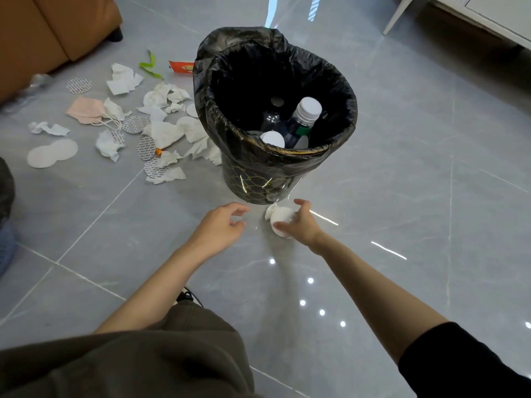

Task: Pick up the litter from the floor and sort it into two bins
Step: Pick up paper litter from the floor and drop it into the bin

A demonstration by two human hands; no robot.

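The right hand is low over the floor, thumb and fingers curled round a wad of white tissue, gripping it. The wad is at the foot of the bin; whether it touches the tiles cannot be told. The left hand hovers just beside it, fingers loosely curled and holding nothing.

Directly beyond both hands stands the bin, a dark round one with a gold net pattern and a black bag folded over its rim. Inside it lie plastic bottles with white caps.

Further out and to the left of the left hand the rest of the litter is spread on the tiles: crumpled tissues piled right up against the bin's side, round foil seals, two overlapping white paper discs, a pink face mask, a green strip and an orange snack wrapper partly behind the bin.

Beyond the litter, far left, is a brown sofa. Far beyond the right hand, at the upper right, is a piece of white furniture on a slim leg.
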